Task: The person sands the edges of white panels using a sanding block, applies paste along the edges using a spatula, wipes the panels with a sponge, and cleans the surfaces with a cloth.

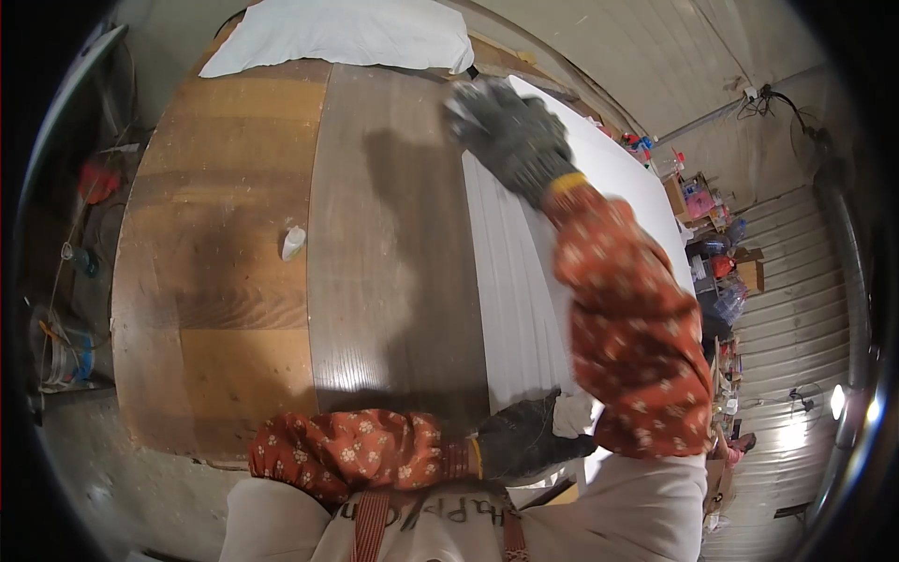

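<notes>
A long grey-brown wood-grain panel [393, 244] lies on the worktable, with white sheet material [515, 272] along its right side. My right hand [515, 136], in a grey glove with a yellow cuff, reaches over the panel's far right corner. Its fingers are smeared by motion; something pale shows at their tips, too blurred to name. Down at the near edge, my left hand [524, 438] wears a dark glove. Its thumb and fingers close around a crumpled white piece [572, 415], whose material I cannot make out.
A small white bottle [294, 243] lies on the brown wooden tabletop [215, 206] to the left. White cloth [342, 36] drapes over the far edge. Boxes and bags [726, 262] are piled beyond the right side. A bucket [67, 361] stands at the left.
</notes>
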Demonstrator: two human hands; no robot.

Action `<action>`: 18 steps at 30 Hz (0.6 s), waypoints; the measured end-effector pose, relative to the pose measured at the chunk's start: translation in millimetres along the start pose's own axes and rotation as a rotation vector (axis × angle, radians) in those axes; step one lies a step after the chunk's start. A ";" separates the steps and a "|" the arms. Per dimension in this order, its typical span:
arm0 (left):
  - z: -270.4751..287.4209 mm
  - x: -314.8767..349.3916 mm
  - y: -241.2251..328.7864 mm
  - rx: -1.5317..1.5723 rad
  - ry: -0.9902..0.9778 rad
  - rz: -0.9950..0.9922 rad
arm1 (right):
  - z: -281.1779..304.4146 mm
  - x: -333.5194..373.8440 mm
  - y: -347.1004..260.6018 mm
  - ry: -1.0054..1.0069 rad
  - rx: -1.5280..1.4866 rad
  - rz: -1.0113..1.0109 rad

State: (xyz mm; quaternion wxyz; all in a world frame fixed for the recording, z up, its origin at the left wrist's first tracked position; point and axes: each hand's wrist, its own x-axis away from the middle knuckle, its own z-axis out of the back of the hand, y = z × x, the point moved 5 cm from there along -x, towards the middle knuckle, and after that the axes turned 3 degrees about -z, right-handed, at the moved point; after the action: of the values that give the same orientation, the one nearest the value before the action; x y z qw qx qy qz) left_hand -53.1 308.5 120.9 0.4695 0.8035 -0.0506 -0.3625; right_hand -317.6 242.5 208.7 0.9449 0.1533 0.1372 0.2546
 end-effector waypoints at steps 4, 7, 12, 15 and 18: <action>-19.3 8.6 -40.9 0.287 0.000 0.354 | 1.0 14.3 -7.6 0.149 0.093 0.144; 21.0 -8.2 28.6 0.252 -0.093 0.448 | 20.9 115.4 -14.8 0.176 0.031 0.339; 86.7 19.7 23.0 0.496 -0.283 0.724 | 95.8 305.4 -38.7 -0.014 -0.098 0.053; 160.9 -9.7 53.5 0.498 -0.076 0.531 | 112.5 403.7 -53.0 -0.138 -0.214 -0.171; 188.9 -65.7 107.8 0.519 -0.084 0.100 | 130.8 474.3 -52.9 -0.022 -0.269 -0.598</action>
State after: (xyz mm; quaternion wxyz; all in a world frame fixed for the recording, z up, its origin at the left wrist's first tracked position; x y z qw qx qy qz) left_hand -192.2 140.9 185.4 0.2624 0.8777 -0.2010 -0.3468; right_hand 144.7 418.4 223.4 0.9910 -0.0174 0.1309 -0.0199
